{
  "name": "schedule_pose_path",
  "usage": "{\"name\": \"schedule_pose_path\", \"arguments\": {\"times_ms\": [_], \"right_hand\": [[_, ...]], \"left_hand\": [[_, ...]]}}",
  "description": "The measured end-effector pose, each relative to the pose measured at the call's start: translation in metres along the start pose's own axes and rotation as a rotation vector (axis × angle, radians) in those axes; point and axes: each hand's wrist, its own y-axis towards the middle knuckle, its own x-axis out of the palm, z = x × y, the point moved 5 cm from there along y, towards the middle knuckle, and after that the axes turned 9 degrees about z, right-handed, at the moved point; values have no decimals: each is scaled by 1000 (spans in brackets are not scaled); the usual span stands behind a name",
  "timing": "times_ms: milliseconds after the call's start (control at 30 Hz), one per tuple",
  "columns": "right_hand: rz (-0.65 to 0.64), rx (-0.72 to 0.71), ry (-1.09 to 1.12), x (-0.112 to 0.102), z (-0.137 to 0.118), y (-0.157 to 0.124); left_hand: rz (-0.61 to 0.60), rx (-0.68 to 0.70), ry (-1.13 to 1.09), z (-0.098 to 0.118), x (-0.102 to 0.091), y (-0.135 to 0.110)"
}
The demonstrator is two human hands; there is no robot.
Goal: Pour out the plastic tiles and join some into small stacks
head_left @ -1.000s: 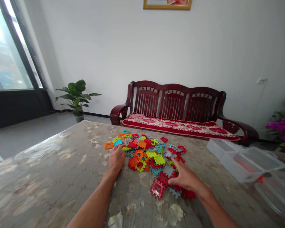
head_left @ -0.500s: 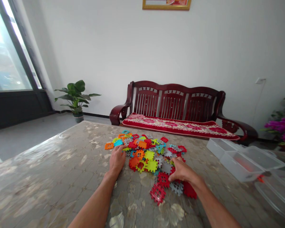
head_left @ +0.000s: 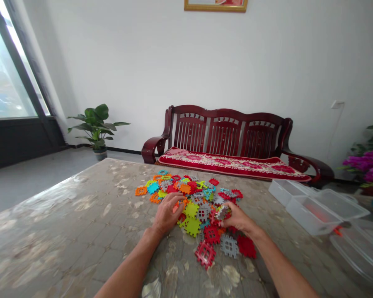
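A heap of square, notched plastic building tiles (head_left: 192, 209) in red, grey, orange, lime and blue is spread over the table. My left hand (head_left: 168, 213) lies over its near left side, fingers stretched out and thumb apart, by orange and lime tiles. Whether it touches the orange tile under it I cannot tell. On the right of the heap, my right hand (head_left: 240, 219) pinches a grey tile (head_left: 222, 212), tilted up from the pile between thumb and fingers. Closer to me lie a red window tile (head_left: 205, 253), a grey window tile (head_left: 229, 245) and a solid red tile (head_left: 246, 246).
Clear plastic boxes (head_left: 312, 215) stand to the right, with a transparent lid (head_left: 360, 244) beside them. A patterned cloth covers the table (head_left: 81, 231). Beyond it is a dark red wooden bench (head_left: 225, 134); a potted plant (head_left: 98, 128) stands at the far left.
My left hand has moved right and toward me, from the blue tile to the orange and lime ones. My right hand has picked up the grey tile and tilted it.
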Motion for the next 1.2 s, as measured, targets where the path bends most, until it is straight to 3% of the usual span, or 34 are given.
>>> {"name": "schedule_pose_path", "arguments": {"times_ms": [133,233,367,533,667,800,1000,1200], "right_hand": [[44,26,156,-13,-4,5],[80,31,167,-22,-11,20],[147,57,108,-23,-27,49],[258,-39,-96,-19,-50,68],[361,-204,-422,-20,-58,48],[192,-225,-576,-2,-50,11],[180,-196,-847,22,-46,-12],[87,-135,-807,34,-54,-5]], "left_hand": [[-224,121,-73,38,14,-8],[-337,162,8,54,21,-16],[-348,115,174,52,27,-21],[-354,-109,337,37,27,-24],[-454,-325,426,30,27,-32],[-544,-418,472,25,31,-39],[-541,-366,487,27,33,-39],[-499,-321,458,43,36,-36]]}}
